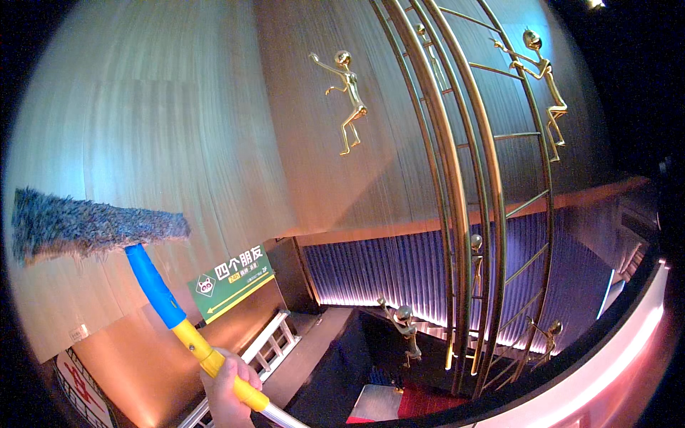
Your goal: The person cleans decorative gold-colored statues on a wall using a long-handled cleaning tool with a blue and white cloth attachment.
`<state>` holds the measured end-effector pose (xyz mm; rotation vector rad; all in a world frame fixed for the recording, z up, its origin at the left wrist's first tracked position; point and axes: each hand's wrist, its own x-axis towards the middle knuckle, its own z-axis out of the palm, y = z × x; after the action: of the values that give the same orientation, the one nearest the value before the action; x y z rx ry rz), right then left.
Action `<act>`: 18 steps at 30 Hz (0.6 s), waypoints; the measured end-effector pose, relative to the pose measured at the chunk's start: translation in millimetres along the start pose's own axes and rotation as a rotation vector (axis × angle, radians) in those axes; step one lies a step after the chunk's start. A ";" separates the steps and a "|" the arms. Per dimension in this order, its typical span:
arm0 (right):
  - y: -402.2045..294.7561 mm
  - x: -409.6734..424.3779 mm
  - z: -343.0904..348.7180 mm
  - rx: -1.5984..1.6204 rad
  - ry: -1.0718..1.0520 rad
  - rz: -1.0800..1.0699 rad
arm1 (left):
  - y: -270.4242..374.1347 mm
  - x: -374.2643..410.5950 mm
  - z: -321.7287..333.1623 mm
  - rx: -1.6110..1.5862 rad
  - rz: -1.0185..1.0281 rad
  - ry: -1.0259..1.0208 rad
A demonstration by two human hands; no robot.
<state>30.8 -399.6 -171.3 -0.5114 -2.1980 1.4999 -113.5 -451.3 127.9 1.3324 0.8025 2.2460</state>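
My left hand [230,385] is closed around the yellow plastic collar [206,350] of a pole at the bottom left. Below the hand, the metal tube of the pole [281,416] runs out of the picture's lower edge. Above it, a blue sleeve [155,283] joins the pole to a fluffy blue-grey duster head [101,222]. That head lies in front of a tall wood-grain wall panel [144,144]; whether it touches the panel I cannot tell. My right hand is out of view.
Curved metal ladders [460,176] rise at the right, with shiny gold figures [353,96] on and near them. A green sign [235,283] with writing hangs lower left, above a white ladder [273,345]. A lit curved ledge [604,369] borders the lower right.
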 end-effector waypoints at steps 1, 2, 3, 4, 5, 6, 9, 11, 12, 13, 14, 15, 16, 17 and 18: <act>-1.1 0.4 -4.0 0.074 -0.082 0.046 | -1.2 3.9 -6.5 -0.118 -0.004 -0.122; -9.4 0.2 -7.8 0.125 -0.143 0.069 | -0.9 7.2 -11.5 -0.236 -0.011 -0.238; -13.4 2.0 -12.0 0.158 -0.181 0.081 | -1.6 9.1 -14.4 -0.355 -0.018 -0.355; -16.3 2.6 -14.1 0.186 -0.206 0.088 | -2.3 7.0 -15.6 -0.350 0.003 -0.328; -18.4 2.0 -14.9 0.209 -0.233 0.092 | 1.8 5.8 -12.9 -0.316 0.002 -0.302; -21.8 0.3 -15.5 0.230 -0.245 0.093 | 5.1 6.0 -9.5 -0.284 -0.001 -0.280; -26.7 -0.2 -10.9 0.266 -0.167 0.079 | 0.2 7.5 -14.6 -0.174 0.009 -0.065; -12.8 10.7 0.8 0.283 0.077 0.023 | -11.3 19.4 -12.2 -0.076 0.009 0.047; 0.4 14.4 8.0 0.290 0.205 -0.017 | -12.2 21.8 -8.0 -0.004 0.025 0.100; -21.2 5.7 1.1 0.230 0.158 0.095 | -6.6 15.5 -11.6 0.074 0.055 0.186; -60.2 -2.8 -14.0 0.175 0.143 0.204 | -10.5 14.8 -17.1 0.074 0.043 0.206; -81.2 -7.6 -22.9 0.122 0.132 0.312 | -11.7 15.3 -20.1 0.033 0.018 0.180; -76.4 -5.4 -25.0 0.173 -0.004 0.287 | -12.2 15.9 -23.1 -0.008 -0.007 0.154; -65.3 0.0 -28.6 0.222 -0.141 0.261 | -12.7 16.7 -26.6 -0.049 -0.033 0.129; -50.7 5.6 -32.6 0.272 -0.276 0.237 | -14.2 17.3 -31.5 -0.201 -0.023 -0.029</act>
<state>40.6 -388.9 -112.5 -0.5130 -2.1374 2.0683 -148.7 -438.6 117.9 1.2511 0.5621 2.2178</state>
